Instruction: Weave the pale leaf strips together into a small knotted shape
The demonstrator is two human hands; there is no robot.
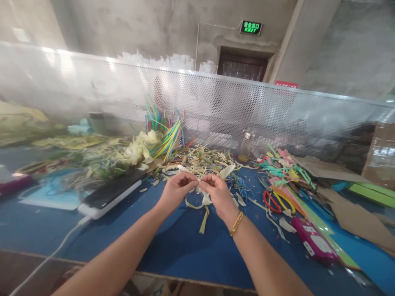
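My left hand (181, 186) and my right hand (215, 190) meet over the middle of the blue table (185, 250), thumbs and forefingers pinched tip to tip. Between them is a pale cream strip (203, 220), perhaps a dried husk or leaf; its ends dangle below the fingers. The part under my fingertips is hidden. A broad whitish petal-like piece (227, 171) shows just behind my right hand. Beyond both hands lies a heap of dry, curled scraps (203, 158).
Left stands a phone on a white block (114, 193) with a cable. Behind are colourful stems (168, 133) and a glass bottle (247, 144). To the right lie red-and-yellow-handled scissors (272, 202), a magenta device (314, 240) and cardboard (361, 218). A perforated metal screen (197, 98) borders the table.
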